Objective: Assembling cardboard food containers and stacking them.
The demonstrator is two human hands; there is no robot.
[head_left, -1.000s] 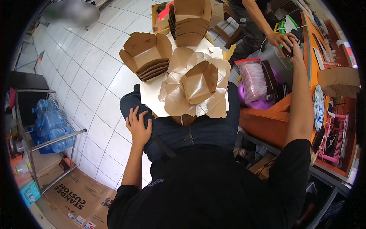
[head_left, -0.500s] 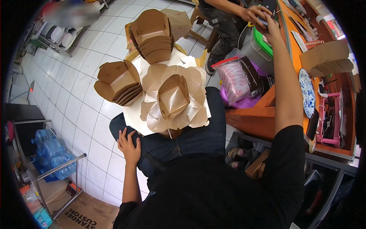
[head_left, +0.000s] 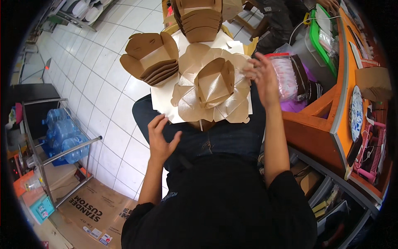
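Brown paper food boxes lie before me on a white board [head_left: 169,101] over my lap. Flat, unfolded box blanks [head_left: 188,56] spread out like petals, and one part-folded box [head_left: 214,83] rests in their middle. Two nested stacks of shaped boxes stand behind: one at the left [head_left: 151,60], one at the far edge [head_left: 201,23]. My left hand [head_left: 161,137] hovers by the board's near left corner, fingers apart and holding nothing. At the blanks' right side is my right hand [head_left: 264,79], fingers spread and slightly blurred; nothing shows in it.
At right stands an orange table [head_left: 331,95] with a patterned plate [head_left: 355,112] and brown card pieces [head_left: 373,83]. Beside it are a green-lidded tub [head_left: 319,45] and a plastic-wrapped bundle [head_left: 284,76]. Another person's hand [head_left: 329,5] shows top right. Blue water jugs [head_left: 68,135] fill a metal rack at left.
My right hand has come back from the far right, near the other person's hands, to the blanks. My left hand has lifted off my thigh toward the board. The view has shifted.
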